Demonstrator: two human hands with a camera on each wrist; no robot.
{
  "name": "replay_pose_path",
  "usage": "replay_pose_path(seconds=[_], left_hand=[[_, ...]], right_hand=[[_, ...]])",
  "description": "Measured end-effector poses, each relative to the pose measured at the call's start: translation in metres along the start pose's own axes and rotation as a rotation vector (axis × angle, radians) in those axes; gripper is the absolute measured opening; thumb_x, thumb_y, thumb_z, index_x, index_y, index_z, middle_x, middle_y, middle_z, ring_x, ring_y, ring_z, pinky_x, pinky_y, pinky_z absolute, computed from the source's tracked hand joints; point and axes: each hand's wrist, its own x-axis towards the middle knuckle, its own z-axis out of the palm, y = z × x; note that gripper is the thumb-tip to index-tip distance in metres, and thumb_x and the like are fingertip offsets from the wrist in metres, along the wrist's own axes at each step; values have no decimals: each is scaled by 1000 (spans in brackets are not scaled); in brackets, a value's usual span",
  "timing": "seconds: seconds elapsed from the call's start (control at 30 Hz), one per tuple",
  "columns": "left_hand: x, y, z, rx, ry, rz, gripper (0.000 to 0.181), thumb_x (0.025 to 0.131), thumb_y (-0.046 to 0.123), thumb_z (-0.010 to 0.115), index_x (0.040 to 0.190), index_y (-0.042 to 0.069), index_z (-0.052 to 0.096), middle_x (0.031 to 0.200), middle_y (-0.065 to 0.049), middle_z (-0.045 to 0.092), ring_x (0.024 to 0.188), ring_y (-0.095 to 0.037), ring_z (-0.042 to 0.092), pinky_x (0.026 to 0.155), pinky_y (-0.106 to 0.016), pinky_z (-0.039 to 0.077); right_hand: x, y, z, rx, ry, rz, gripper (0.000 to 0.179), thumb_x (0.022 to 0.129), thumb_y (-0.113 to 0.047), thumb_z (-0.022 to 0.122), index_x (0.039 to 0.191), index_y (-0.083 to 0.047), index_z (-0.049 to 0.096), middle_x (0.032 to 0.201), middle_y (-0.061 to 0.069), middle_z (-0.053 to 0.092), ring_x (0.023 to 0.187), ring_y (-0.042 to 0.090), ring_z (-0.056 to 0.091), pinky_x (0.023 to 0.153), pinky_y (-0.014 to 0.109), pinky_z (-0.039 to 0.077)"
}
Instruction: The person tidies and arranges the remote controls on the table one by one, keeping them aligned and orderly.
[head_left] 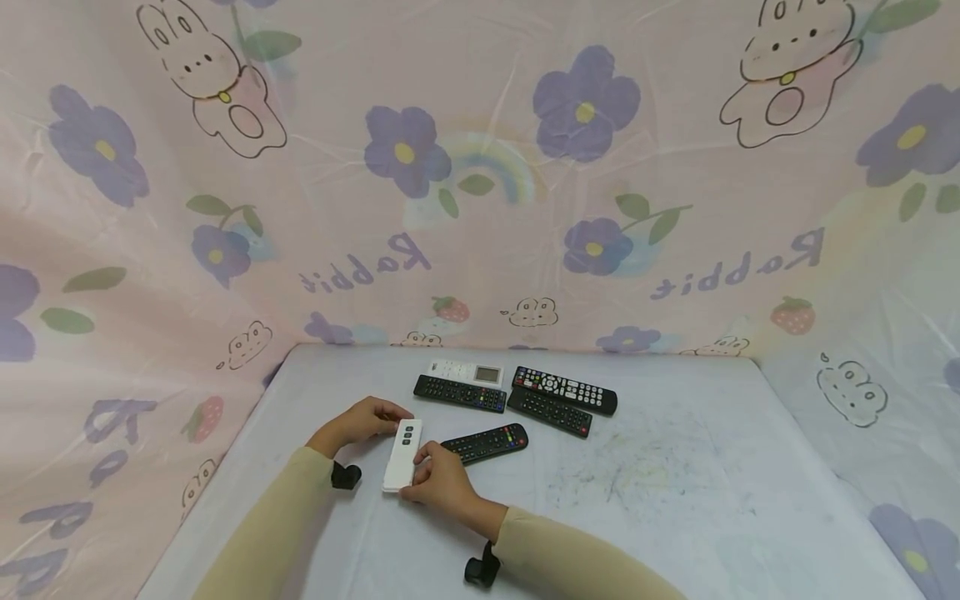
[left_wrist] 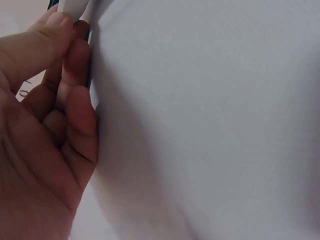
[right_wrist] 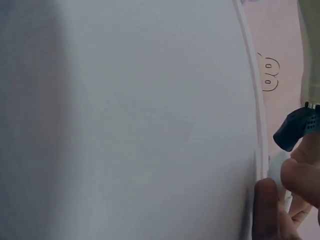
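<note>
Left hand (head_left: 366,420) pinched three-button remote (head_left: 400,468) at far end, fingers curled | right hand (head_left: 446,483) gripped near end, fingers bent | remote was on bench's (head_left: 675,525) left half, left of nearest black remote (head_left: 491,443)

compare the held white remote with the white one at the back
The near remote shows three dark buttons; the far remote has a grey screen. The near remote runs front to back; the far remote lies crosswise. The near remote is held; the far remote is untouched. Both are white.
</note>
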Motion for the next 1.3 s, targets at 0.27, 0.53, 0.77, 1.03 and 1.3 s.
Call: replay_pose_path(seconds=[0.27,0.53,0.77,1.03,1.3], left_hand=[[1,-2,0,10,0,9,25,90,5,64,113,10,72,118,-9,69,100,-12,57,80,-25,47],[0,-1,1,15,9,12,24,89,8,66,112,9,72,115,-8,70,94,-13,55,78,-27,45],[-5,-1,-2,16,56,-6,24,90,13,65,114,8,70,104,-6,70,77,-13,53,66,-26,45],[-20,-2,0,2,141,-42,26,95,22,60,118,10,65,95,-5,66,82,-16,60,69,-29,50],[-48,8,16,51,225,-13,29,91,25,66,118,14,64,100,0,64,80,-13,59,62,-27,51]], right_hand=[[2,7,3,13,0,-20,42,71,-8,84,100,-5,54,64,0,68,55,-1,53,51,15,41],[1,6,4,-15,-29,-10,36,73,-8,81,98,-5,56,64,-2,66,54,0,53,50,16,43],[-6,2,-16,0,-94,14,31,75,-6,78,102,-3,62,72,0,68,58,4,57,52,18,46],[-17,5,-68,-71,-143,-88,34,79,-18,76,109,-4,67,94,6,71,76,8,63,67,20,51],[-22,13,-127,-149,-38,-104,33,83,-22,74,113,-9,67,103,8,68,80,17,63,66,25,51]])
